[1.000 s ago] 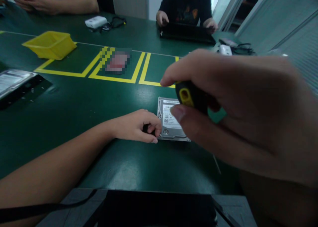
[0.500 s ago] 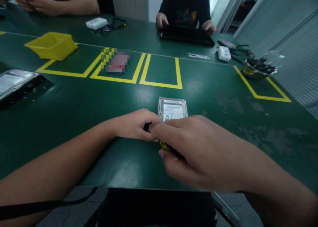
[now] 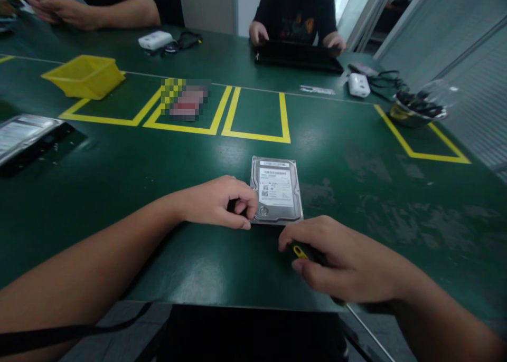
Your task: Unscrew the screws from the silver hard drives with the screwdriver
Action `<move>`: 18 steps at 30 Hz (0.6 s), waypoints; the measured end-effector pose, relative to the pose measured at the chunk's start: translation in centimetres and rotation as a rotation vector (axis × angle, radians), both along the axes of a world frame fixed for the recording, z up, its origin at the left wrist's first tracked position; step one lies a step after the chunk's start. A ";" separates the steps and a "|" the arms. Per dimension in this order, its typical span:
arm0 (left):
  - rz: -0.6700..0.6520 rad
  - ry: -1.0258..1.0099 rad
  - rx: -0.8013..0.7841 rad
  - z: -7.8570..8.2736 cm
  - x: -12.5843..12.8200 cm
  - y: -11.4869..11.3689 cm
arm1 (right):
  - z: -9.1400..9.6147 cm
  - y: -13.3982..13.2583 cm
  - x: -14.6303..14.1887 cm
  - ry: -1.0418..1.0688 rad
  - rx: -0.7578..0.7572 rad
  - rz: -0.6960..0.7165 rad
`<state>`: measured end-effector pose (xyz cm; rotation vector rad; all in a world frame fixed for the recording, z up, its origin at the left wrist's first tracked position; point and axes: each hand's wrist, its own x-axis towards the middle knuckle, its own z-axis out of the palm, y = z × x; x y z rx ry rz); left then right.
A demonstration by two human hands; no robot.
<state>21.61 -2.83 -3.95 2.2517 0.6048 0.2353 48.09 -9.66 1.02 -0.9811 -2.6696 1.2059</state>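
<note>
A silver hard drive (image 3: 277, 190) with a white label lies flat on the green table. My left hand (image 3: 222, 201) rests at its left edge, fingers curled inward and thumb below them. Whatever is inside that curl is dark and cannot be made out. Below the drive's lower right corner, my right hand (image 3: 336, 259) grips a screwdriver (image 3: 300, 251) by its black and yellow handle. Its thin metal shaft points back past the table's front edge, toward the lower right.
Yellow tape outlines hold a yellow bin (image 3: 87, 77), a blurred-out item (image 3: 189, 102) and a bowl of dark parts (image 3: 418, 108). At the left lies another silver and black device (image 3: 31, 137). Across the table, a person holds a black panel (image 3: 297, 56); another person's hands (image 3: 63, 6) show.
My right hand has drawn back from my left hand, down and to the right, with the screwdriver. More of the hard drive now shows. The left hand has stayed nearly still.
</note>
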 end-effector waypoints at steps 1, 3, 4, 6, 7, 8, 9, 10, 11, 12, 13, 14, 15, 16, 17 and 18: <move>0.001 -0.001 -0.003 0.0 0.0 0.0 | -0.2 0.1 0.1 0.001 0.005 -0.011; 0.005 -0.003 -0.008 0.0 0.0 0.0 | -0.5 0.3 0.2 0.003 0.021 -0.023; 0.006 -0.003 -0.009 0.0 0.1 0.0 | -0.6 0.3 0.2 0.004 0.029 -0.025; 0.009 -0.002 -0.008 0.0 0.1 0.0 | -0.6 0.4 0.4 0.013 0.041 -0.033; 0.011 0.001 -0.006 0.0 0.1 -0.1 | -0.6 0.4 0.5 0.019 0.045 -0.041; 0.012 0.003 -0.006 0.1 0.1 -0.1 | -0.5 0.3 0.6 0.027 0.047 -0.050; 0.013 0.005 -0.006 0.1 0.1 -0.1 | -0.5 0.3 0.8 0.036 0.047 -0.058; 0.014 0.007 -0.008 0.1 0.1 -0.1 | -0.5 0.3 1.0 0.045 0.044 -0.066; 0.014 0.008 -0.010 0.2 0.1 -0.1 | -0.5 0.2 1.1 0.052 0.038 -0.072; 0.016 0.008 -0.012 0.2 0.1 -0.1 | -0.6 0.2 1.3 0.056 0.034 -0.078; 0.017 0.008 -0.014 0.2 0.1 -0.1 | -0.7 0.2 1.4 0.057 0.032 -0.084; 0.017 0.007 -0.016 0.3 0.1 -0.1 | -0.8 0.2 1.5 0.057 0.033 -0.089; 0.018 0.006 -0.017 0.3 0.1 -0.1 | -0.9 0.2 1.6 0.055 0.034 -0.094; 0.020 0.006 -0.018 0.3 0.1 -0.1 | -1.0 0.3 1.6 0.054 0.034 -0.096; 0.021 0.007 -0.018 0.3 0.1 -0.1 | -1.1 0.4 1.6 0.051 0.034 -0.098; 0.023 0.007 -0.019 0.2 0.1 -0.1 | -1.2 0.5 1.6 0.049 0.033 -0.099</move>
